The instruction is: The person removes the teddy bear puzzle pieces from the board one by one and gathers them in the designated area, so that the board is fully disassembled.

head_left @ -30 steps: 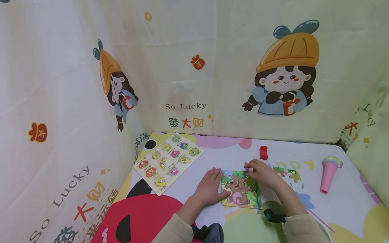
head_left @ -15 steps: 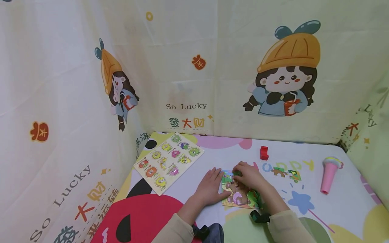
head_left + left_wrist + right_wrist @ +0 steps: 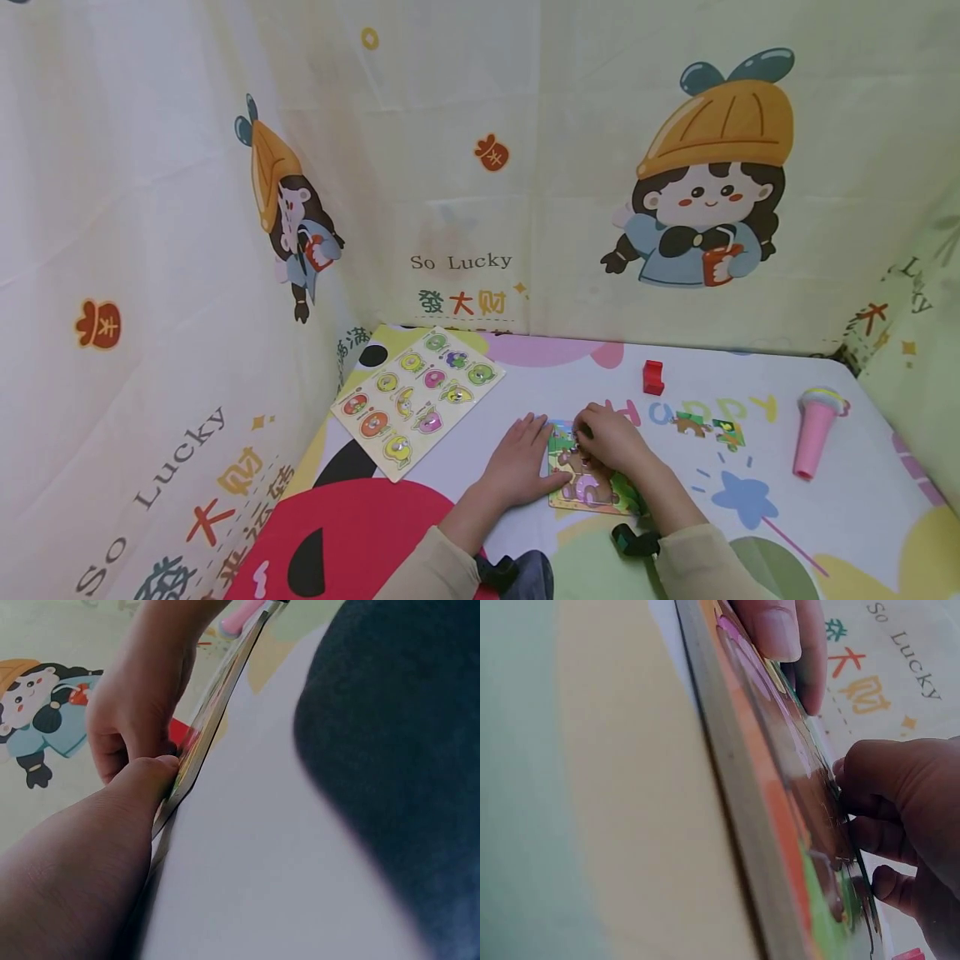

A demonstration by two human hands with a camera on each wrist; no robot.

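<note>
A bear jigsaw puzzle [image 3: 591, 492] lies on the table in the head view, its thick edge showing in both wrist views. My left hand [image 3: 516, 468] rests along its left side, fingers straight, thumb lying on the picture. My right hand [image 3: 617, 440] is over the upper part, with thumb and fingers curled together at the bear's head. There it pinches at a puzzle piece that the fingers mostly hide. In the right wrist view the right hand's fingertips [image 3: 885, 881] are right at the puzzle's surface.
Two loose puzzle pieces [image 3: 708, 428] lie to the right of the puzzle. Beyond them is a pink toy microphone [image 3: 812, 433]. A small red block [image 3: 652, 377] stands at the back. A fruit picture board [image 3: 416, 404] lies at the left. Printed cloth walls [image 3: 570, 167] enclose the table.
My right hand has moved left from the puzzle's upper right corner to the bear's head, uncovering the printed table beside it. My left hand has stayed in place.
</note>
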